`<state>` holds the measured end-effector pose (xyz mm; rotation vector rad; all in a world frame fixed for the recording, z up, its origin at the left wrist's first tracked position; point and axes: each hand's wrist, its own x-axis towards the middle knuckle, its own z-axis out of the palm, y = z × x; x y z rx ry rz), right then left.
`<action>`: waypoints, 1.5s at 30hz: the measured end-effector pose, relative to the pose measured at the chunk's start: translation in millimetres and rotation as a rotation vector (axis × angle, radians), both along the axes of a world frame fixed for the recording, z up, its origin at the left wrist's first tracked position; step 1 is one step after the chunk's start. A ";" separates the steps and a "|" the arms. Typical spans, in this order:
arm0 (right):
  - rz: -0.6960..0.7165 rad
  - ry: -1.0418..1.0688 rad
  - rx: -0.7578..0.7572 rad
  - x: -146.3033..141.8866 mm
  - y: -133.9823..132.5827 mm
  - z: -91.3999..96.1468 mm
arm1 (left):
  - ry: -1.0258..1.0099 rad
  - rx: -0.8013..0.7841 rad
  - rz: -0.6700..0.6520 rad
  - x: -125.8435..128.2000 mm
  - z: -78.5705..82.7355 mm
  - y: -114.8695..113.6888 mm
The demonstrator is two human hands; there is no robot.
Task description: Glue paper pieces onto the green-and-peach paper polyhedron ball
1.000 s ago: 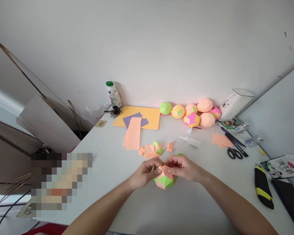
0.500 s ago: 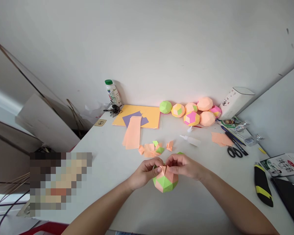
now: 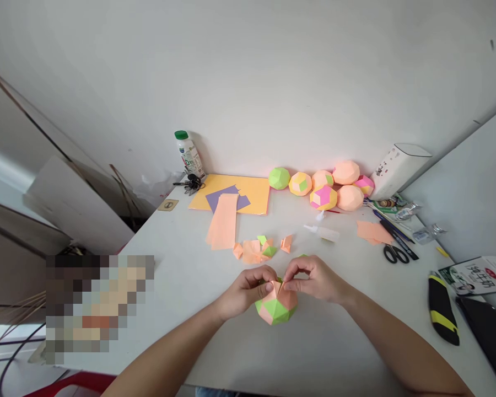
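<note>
A faceted paper ball [image 3: 276,310] in green and peach is between my two hands above the front of the table. My left hand [image 3: 250,292] pinches its upper left edge, thumb in front. The fingers of my right hand [image 3: 312,280] are closed on a peach flap at its upper right. A narrow dark gap shows between the peach faces at the top. Beyond my hands lie small folded paper pieces [image 3: 254,251] in peach and green, and another peach piece [image 3: 286,243]. The far side of the ball is hidden by my fingers.
Several finished paper balls [image 3: 323,197] line the wall. Peach strips [image 3: 224,223] lie partly over a yellow sheet [image 3: 256,190]. A glue bottle [image 3: 322,233], scissors [image 3: 395,253] and a black-yellow cutter [image 3: 443,309] are to the right. A bottle [image 3: 189,154] stands back left.
The ball has shifted slightly left and turned a little. My right fingers have moved slightly, and both hands keep their pinch on it. The camera view has shifted slightly.
</note>
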<state>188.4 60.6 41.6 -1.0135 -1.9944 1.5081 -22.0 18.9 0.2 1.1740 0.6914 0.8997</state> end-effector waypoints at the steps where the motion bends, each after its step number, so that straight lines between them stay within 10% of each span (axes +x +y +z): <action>1: 0.001 0.007 0.021 -0.4 -0.1 0.1 | 0.000 -0.003 -0.002 0.1 0.4 -0.2; 45: 0.066 0.063 0.209 -2.1 0.1 -3.6 | -0.031 -0.001 -0.007 0.7 1.9 -1.5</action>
